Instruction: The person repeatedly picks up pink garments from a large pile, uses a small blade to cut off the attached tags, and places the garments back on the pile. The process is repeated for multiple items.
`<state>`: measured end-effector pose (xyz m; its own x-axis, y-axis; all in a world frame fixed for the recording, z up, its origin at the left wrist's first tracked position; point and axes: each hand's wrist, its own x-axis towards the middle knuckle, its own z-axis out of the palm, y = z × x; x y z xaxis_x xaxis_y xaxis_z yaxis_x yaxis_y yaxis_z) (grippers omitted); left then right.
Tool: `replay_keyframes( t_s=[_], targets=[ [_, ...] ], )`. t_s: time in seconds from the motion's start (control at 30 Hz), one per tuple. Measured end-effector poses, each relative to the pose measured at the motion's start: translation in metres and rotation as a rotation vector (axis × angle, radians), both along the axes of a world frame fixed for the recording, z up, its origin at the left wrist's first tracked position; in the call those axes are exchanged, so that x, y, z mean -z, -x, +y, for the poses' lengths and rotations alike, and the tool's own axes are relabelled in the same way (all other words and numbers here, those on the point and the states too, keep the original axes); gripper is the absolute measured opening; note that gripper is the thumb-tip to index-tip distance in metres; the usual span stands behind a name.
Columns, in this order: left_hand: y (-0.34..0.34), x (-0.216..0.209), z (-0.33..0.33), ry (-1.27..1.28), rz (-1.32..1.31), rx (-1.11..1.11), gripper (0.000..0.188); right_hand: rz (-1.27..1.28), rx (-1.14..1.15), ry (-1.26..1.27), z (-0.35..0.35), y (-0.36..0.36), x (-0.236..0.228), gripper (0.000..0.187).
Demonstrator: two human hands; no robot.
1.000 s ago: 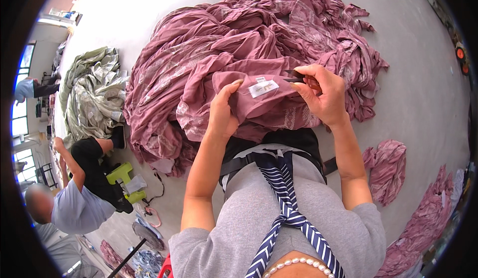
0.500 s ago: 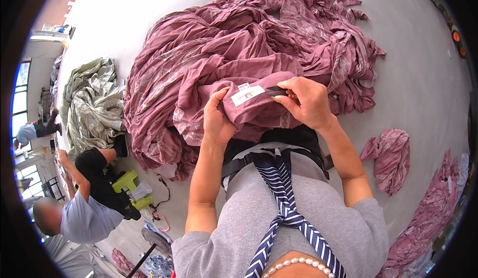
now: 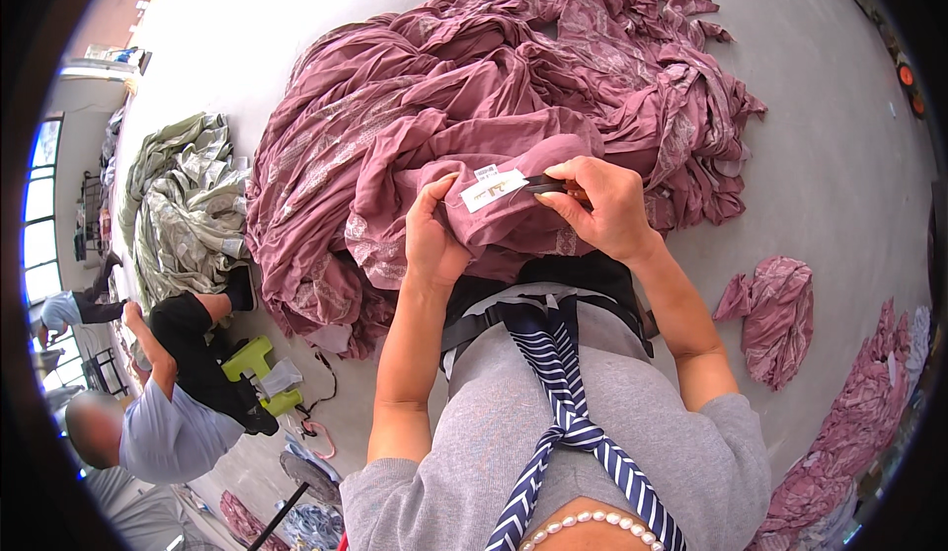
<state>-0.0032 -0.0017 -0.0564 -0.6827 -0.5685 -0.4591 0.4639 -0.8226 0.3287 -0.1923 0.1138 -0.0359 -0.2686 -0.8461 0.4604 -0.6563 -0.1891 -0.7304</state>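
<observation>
Mauve-pink fabric (image 3: 395, 171) with pale printed bands lies in a large heap before me, and its near folds rest against my lap. My left hand (image 3: 434, 233) is closed on a bunched part of it, thumb on top. Beside that thumb a white label (image 3: 493, 191) lies on the cloth, with a smaller white tag (image 3: 485, 171) at its far edge. In my right hand (image 3: 607, 205), a small black tool (image 3: 542, 184), slim like thread snips, is pinched between thumb and fingers. Its tip points left and reaches the label's right end.
To the left a person (image 3: 178, 432) sits beside a pale green fabric heap (image 3: 183, 205) and a lime-green stool (image 3: 252, 361). Smaller mauve bundles (image 3: 780, 319) lie on the floor at right. Another person (image 3: 64, 309) bends over farther back.
My right hand has shifted slightly left with the black tool, bringing its tip to the label. My left hand keeps its hold. The far person at left has moved a little.
</observation>
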Motion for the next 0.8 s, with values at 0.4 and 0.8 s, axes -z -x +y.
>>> replay_keyframes(
  t_s=[0.4, 0.8],
  targets=[
    [-0.003, 0.003, 0.000, 0.016, 0.003, -0.017, 0.034, -0.082, -0.032, -0.045, 0.003, 0.000, 0.001, 0.021],
    [-0.004, -0.001, -0.002, 0.014, 0.013, -0.018, 0.035, -0.435, -0.115, -0.111, 0.004, -0.003, -0.016, 0.036]
  ],
)
